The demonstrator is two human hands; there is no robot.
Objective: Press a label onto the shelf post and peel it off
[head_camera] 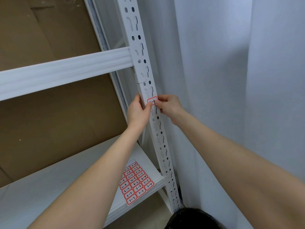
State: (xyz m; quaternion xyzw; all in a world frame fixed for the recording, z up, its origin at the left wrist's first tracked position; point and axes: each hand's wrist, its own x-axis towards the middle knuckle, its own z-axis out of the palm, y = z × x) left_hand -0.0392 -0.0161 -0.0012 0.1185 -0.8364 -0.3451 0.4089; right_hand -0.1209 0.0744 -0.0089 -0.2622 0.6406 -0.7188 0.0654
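Note:
A small red-bordered label point(152, 100) with handwritten black figures sits on the front of a white slotted shelf post point(145, 63). My left hand point(138, 113) wraps the post's left side, its thumb pressing the label's lower left corner. My right hand point(168, 106) comes from the right, fingers curled, pinching the label's right edge against the post. A sheet of several similar red-bordered labels point(136, 181) lies on the lower white shelf point(49, 187), below my left forearm.
A white crossbeam point(66, 71) joins the post at the upper left. Brown cardboard point(49, 121) backs the shelving. White curtain point(231, 80) hangs at the right. A dark round object point(191, 219) sits at the bottom edge by the post's foot.

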